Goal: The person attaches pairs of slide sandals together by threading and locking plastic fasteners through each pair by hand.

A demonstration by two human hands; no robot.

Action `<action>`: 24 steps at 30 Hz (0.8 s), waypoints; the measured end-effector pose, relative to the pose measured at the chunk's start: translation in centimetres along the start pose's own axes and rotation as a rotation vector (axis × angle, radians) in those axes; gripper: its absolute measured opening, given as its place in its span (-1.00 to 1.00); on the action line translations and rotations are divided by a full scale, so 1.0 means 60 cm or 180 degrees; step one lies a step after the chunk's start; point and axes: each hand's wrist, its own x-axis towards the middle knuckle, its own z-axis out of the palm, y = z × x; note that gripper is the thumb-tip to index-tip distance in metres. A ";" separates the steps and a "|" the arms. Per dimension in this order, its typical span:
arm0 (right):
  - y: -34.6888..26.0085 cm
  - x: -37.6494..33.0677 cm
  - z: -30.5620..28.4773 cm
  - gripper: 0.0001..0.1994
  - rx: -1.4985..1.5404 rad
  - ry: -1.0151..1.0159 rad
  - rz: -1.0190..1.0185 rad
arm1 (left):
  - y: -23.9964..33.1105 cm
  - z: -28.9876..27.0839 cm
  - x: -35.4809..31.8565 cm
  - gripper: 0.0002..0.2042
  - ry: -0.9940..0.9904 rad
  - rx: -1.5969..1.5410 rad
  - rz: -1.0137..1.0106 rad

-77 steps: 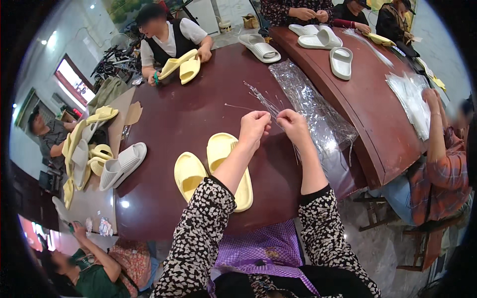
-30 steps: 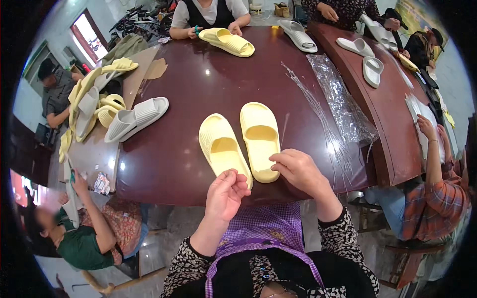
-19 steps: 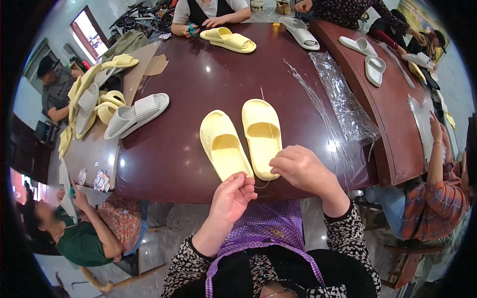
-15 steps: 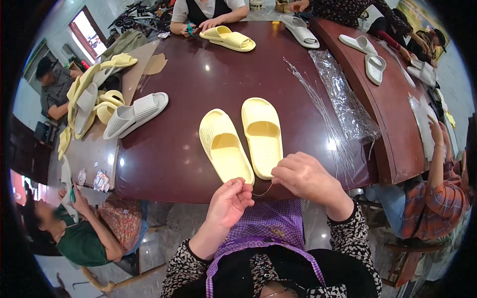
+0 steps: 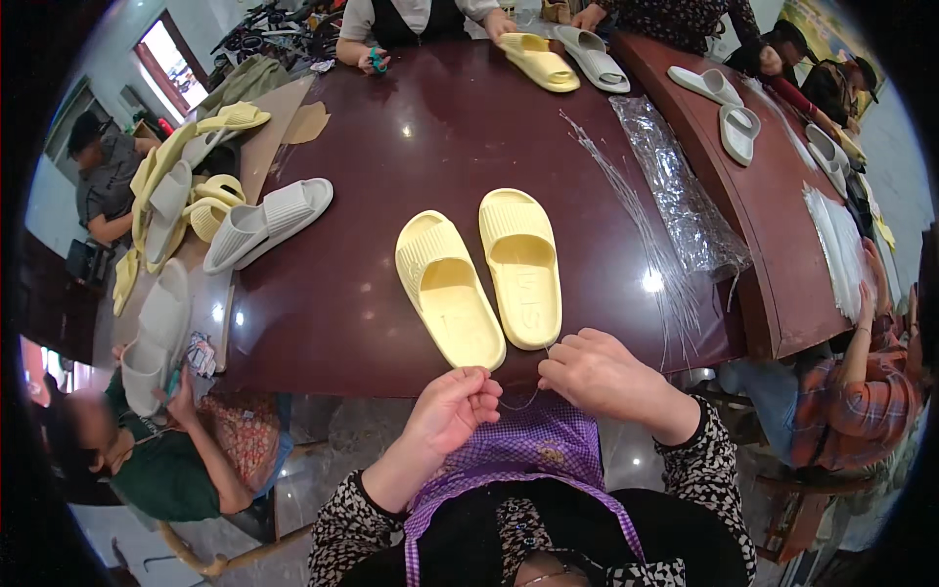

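head view, closest stuff first. the left hand (image 5: 453, 406) has thumb and fingertips pinched together, seemingly on a thin strand (image 5: 520, 408) that sags across to the right hand (image 5: 603, 380). that one's curled and looks to be pinching too, but its exact grip is hidden. the purple checked apron (image 5: 533, 445) is behind the loop.

just past the fingertips is a pair of yellow slippers (image 5: 514, 225), side by side on the dark red table (image 5: 372, 323), heels toward the person. can't tell if the left fingertips touch a heel.

imo the trick here is pinching the strand firmly close to where it's being worked, leaving slack so it doesn't kink, and not nudging the slippers out of line.

counts, near to far: two hands, one strand between them, two yellow slippers. off left, grey footwear (image 5: 269, 227), one or two, can't tell. the slipper pile (image 5: 168, 201) overlaps too much to count. to the right, one bundle of strands (image 5: 626, 205), too fine to count, and one crinkly clear plastic sheet (image 5: 675, 186). two pale slippers (image 5: 738, 134) on the side table (image 5: 685, 132). way across, one green-handled tool (image 5: 377, 61) in a co-worker's hand.
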 end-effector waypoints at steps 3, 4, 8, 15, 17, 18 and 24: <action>0.016 0.016 0.015 -0.84 -0.0001 0.0079 0.0035 | 0.020 -0.009 0.021 -0.88 -0.0037 0.0059 0.0218; 0.023 0.025 0.018 -0.85 -0.0187 0.0057 0.0089 | 0.029 -0.006 0.029 -0.88 -0.0041 0.0056 0.0212; 0.054 0.066 0.033 -0.88 -0.0653 0.0032 0.0304 | 0.080 0.011 0.076 -0.89 0.0246 0.0315 0.0580; 0.112 0.122 0.086 -0.93 -0.0861 0.0256 0.0756 | 0.126 0.031 0.149 -0.91 0.0443 0.0479 0.0960; 0.109 0.119 0.089 -0.91 -0.0652 0.0674 0.0743 | 0.125 0.029 0.164 -0.92 0.0618 0.0473 0.1081; 0.111 0.118 0.089 -0.89 -0.0544 0.0876 0.0735 | 0.124 0.030 0.168 -0.92 0.0614 0.0467 0.1089; 0.146 0.112 0.037 -0.81 0.0666 0.1147 0.1357 | 0.123 0.035 0.175 -0.93 0.0827 0.0512 0.1179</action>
